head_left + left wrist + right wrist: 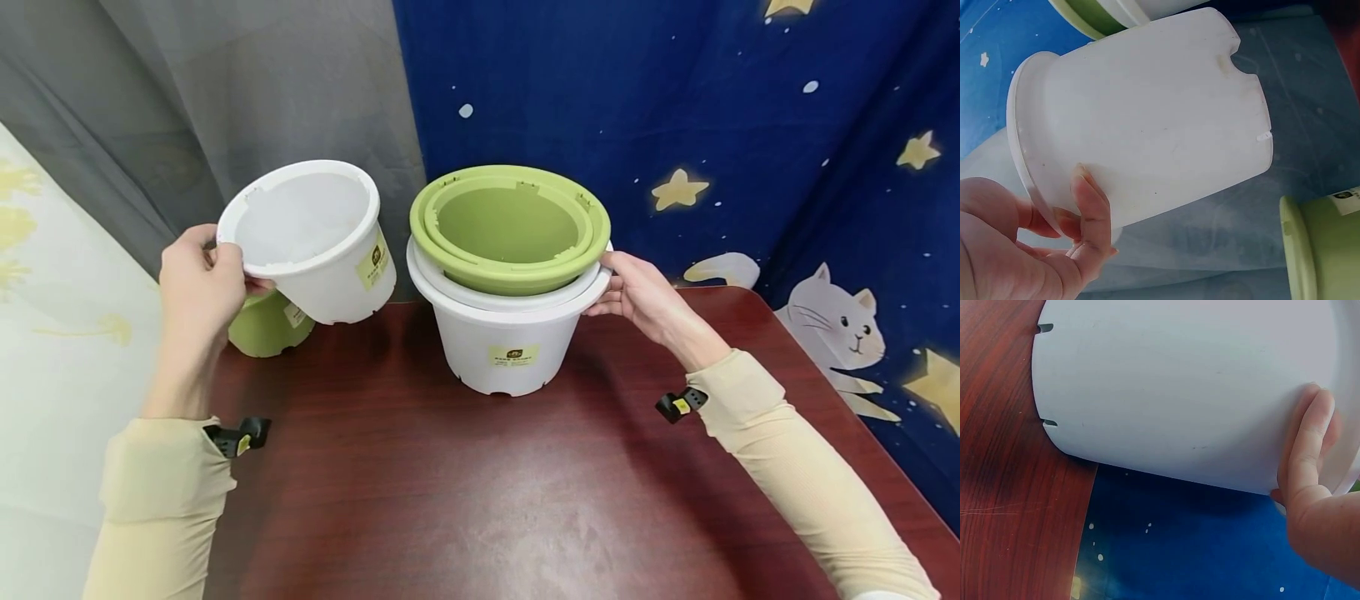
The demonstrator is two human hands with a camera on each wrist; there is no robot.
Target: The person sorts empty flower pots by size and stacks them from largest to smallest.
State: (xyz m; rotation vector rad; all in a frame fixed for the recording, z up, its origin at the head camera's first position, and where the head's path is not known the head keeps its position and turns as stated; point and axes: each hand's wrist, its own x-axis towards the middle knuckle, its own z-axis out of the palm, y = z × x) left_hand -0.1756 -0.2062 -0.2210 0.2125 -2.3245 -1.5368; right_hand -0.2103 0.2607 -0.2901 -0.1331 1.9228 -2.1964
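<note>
Two hands, two pots. My left hand [197,287] pinches the rim of a small white pot [315,242] and holds it up in the air, tipped over. A small green pot [266,327] sits on the table [480,483] just under it. My right hand [637,296] curls its fingers [1310,437] under the rim of the big white pot [498,342], which stands on the table. Green pots [510,225] sit stacked inside the big white one.
</note>
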